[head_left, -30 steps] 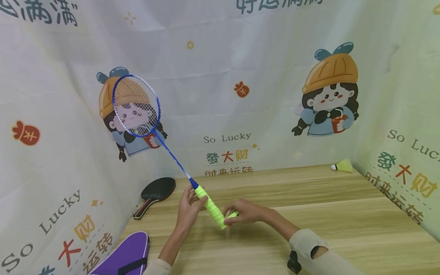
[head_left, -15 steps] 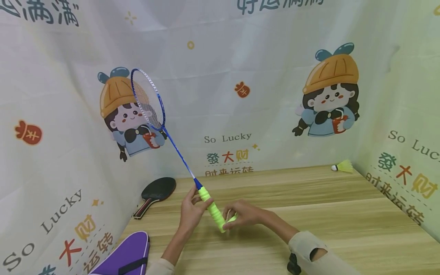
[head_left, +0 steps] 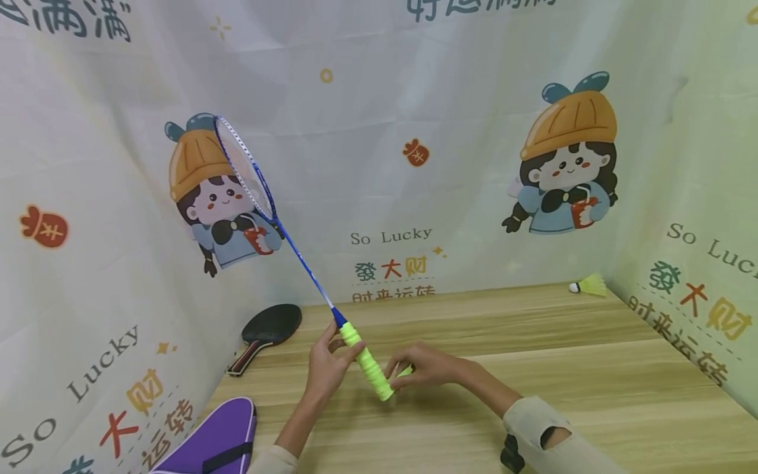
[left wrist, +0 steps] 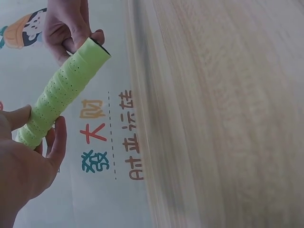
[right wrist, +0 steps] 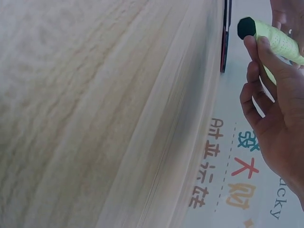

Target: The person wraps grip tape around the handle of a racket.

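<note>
A blue and white badminton racket point(head_left: 303, 261) is held up at a slant, its head seen nearly edge-on at upper left. Bright yellow-green perforated grip tape point(left wrist: 66, 85) wraps its handle in overlapping turns. My left hand point(head_left: 328, 365) grips the upper handle below the blue cone, thumb across the tape. At the butt end, my right hand point(head_left: 428, 365) pinches the tape between thumb and index finger, and a short green piece of it point(head_left: 405, 372) shows beside these fingers. The dark butt face point(right wrist: 246, 28) is visible in the right wrist view.
A black table tennis bat point(head_left: 272, 324) lies at the table's back left. In front of it is a purple case point(head_left: 216, 434) with a black strap. A yellow shuttlecock point(head_left: 590, 286) lies at the far right corner. Printed cloth walls point(head_left: 355, 131) surround the wooden table point(head_left: 533, 342).
The racket has turned about its shaft, so its head shows narrower than a second ago. Both hands stay on the handle, with the left slightly further right.
</note>
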Available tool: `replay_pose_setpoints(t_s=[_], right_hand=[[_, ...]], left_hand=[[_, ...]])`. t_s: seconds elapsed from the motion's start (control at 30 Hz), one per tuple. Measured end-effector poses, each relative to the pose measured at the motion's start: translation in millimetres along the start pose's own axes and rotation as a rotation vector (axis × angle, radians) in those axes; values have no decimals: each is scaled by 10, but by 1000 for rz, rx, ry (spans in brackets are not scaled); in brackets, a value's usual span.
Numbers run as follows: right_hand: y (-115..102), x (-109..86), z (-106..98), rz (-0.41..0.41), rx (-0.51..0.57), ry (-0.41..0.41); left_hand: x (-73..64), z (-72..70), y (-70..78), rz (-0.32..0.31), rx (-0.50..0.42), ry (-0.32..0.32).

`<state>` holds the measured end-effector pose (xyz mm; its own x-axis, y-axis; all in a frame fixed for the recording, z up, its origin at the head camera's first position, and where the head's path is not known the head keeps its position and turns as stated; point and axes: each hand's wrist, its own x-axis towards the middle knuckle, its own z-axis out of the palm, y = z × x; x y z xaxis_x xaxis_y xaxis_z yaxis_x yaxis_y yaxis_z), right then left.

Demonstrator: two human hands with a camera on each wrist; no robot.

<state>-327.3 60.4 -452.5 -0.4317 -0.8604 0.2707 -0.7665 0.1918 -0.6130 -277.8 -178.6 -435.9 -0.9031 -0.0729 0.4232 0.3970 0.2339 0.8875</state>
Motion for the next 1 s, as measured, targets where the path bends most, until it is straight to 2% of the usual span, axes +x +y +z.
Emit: replay_pose_setpoints(t_s=[0.3, 0.47, 0.6, 0.77, 0.87, 1.0], right_hand=[[-5, -5, -8, -35, 30, 16], [-23, 6, -8, -7, 13, 22], [-26, 29, 3, 12, -61, 3], [-20, 54, 26, 0, -151, -75], [-17, 56, 33, 11, -156, -93], [8, 53, 43, 39, -186, -77]], left_hand=[[-31, -24, 63, -9, -44, -29], [-32, -37, 55, -31, -77, -50], [-46, -47, 25, -44, -114, -78], [-65, -39, -13, -56, -151, -119], [-76, -24, -14, -62, -141, -112], [-83, 0, -14, -63, -123, -85]])
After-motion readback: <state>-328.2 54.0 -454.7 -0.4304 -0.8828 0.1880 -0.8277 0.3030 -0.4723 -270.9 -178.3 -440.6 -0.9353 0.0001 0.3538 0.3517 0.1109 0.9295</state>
